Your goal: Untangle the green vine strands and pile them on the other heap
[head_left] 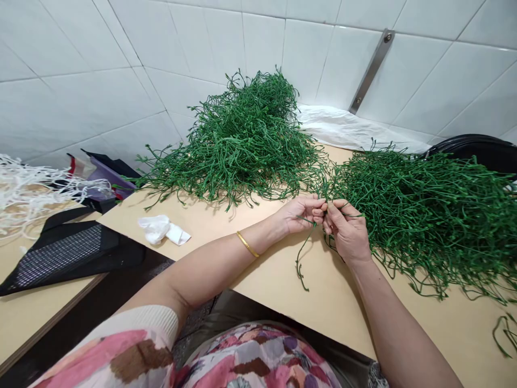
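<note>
My left hand (pixel 301 213) and my right hand (pixel 348 230) meet above the table. Fingertips of both are pinched together on thin green cord (pixel 299 264), one end of which dangles below the left hand and curls near the tabletop. Short bits of cord also stick out beside the right thumb. How the cord runs between the fingers is hidden. Just behind the hands lies a large tangled heap of green cords (pixel 242 145) with small knots at their ends. A second heap of green cords (pixel 436 215) spreads close to the right hand.
Crumpled white tissue (pixel 161 229) lies on the light wooden table (pixel 258 226). At far left are white cords (pixel 36 194) and a black mesh piece (pixel 64 253). White cloth (pixel 347 126) and a round black object (pixel 476 151) sit by the tiled wall (pixel 258 37).
</note>
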`<state>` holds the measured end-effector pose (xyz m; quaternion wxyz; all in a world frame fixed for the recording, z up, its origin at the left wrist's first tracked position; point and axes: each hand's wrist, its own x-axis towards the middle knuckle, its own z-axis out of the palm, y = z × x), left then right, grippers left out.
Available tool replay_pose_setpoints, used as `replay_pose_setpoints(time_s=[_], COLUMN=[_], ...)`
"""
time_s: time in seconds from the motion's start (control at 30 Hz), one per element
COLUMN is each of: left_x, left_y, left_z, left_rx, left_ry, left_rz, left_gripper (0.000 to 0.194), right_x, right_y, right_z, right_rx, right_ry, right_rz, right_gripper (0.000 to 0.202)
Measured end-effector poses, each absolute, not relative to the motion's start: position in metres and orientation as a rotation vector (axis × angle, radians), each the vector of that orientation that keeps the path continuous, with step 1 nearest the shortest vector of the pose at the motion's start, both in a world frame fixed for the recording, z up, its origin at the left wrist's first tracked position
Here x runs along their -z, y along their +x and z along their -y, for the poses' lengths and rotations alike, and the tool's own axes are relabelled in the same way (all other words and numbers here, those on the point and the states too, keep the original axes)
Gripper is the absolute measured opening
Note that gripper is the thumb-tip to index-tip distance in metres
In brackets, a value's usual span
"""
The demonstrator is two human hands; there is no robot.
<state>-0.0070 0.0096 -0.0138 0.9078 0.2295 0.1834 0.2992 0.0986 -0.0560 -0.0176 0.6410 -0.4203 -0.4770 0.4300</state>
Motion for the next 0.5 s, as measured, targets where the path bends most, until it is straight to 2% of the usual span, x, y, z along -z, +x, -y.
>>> replay_pose_setpoints(time_s=[0.33,0.5], left_x=[0.009,0.004], left_y=[-0.005,-0.013], left_z=[-0.007,-0.019], left_rx=[-0.668,-0.617], left_ry=[0.471,0.418], left_rz=[-0.324,-0.297], left_gripper=[0.023,0.025], right_x=[0.01,0.001], right_y=[0.101,0.092], right_z=[0.06,0.072], right_rx=[-0.9,-1.277], right_ry=[-0.987,-0.813], right_rz=[1.225,1.191], right_gripper=[0.016,0.015])
